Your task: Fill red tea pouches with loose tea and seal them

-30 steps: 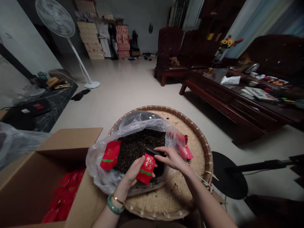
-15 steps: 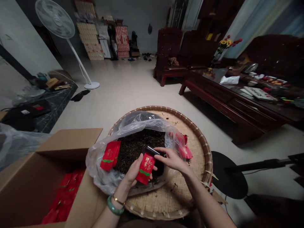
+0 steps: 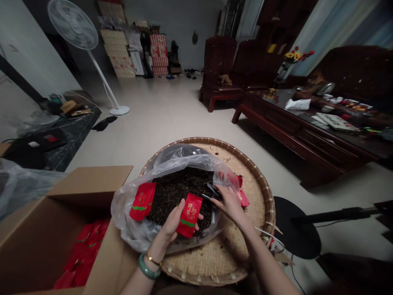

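Note:
My left hand (image 3: 170, 223) holds a red tea packet (image 3: 189, 216) with gold lettering and a green band, over an open clear plastic bag (image 3: 127, 213). Dark loose tea (image 3: 175, 184) fills the bag. Just right of the packet, my right hand (image 3: 229, 203) grips a black handheld bag sealer (image 3: 211, 189). Its two jaws are spread and apart from the packet; a white cord shows beside the right forearm. More red packets (image 3: 143, 200) lie on the bag's left side. Others (image 3: 243, 198) are at its right, partly behind the plastic.
The bag rests on a round woven bamboo tray (image 3: 264, 180) with a raised rim. At left stands an open cardboard box (image 3: 92, 180) holding many red packets (image 3: 81, 258). A black round stand base (image 3: 296, 227) is close on the right. Beyond are a white fan (image 3: 101, 73) and a dark wooden table (image 3: 285, 127).
The sealer's jaws have come off the packet's top edge and opened. My right hand has shifted slightly right with it. My left hand keeps the packet in nearly the same place.

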